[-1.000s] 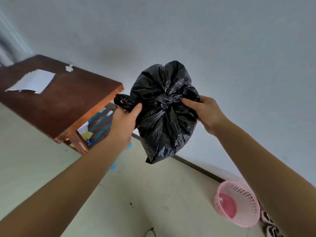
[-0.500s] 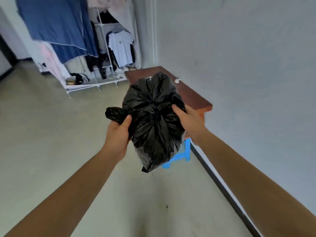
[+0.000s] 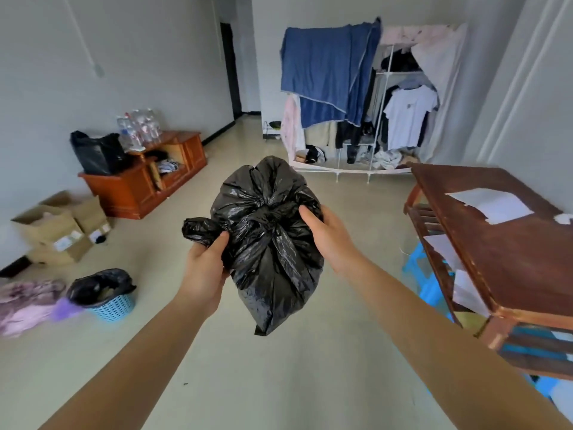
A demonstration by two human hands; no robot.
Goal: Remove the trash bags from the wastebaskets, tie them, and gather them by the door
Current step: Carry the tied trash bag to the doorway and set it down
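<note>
A glossy, crinkled black plastic trash bag (image 3: 266,243). A worn, scuffed reddish wooden table (image 3: 508,256) holding matt white paper (image 3: 491,204). A blue perforated plastic wastebasket (image 3: 113,307). Matt brown cardboard boxes (image 3: 59,231). A smooth, pale floor (image 3: 279,383).

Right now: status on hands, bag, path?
Left hand and right hand gripping knotted black bag. Blue wastebasket still bagged. Floor ahead open.

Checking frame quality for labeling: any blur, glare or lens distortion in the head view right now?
Head view: the centre is sharp, with creases on the black trash bag crisp and soft glare on its plastic; both the left hand and right hand are clear. Wide-angle distortion bends the wooden table and stretches the forearms. The lined blue wastebasket near the left edge is slightly soft. Lighting is even daylight with faint shadows.
</note>
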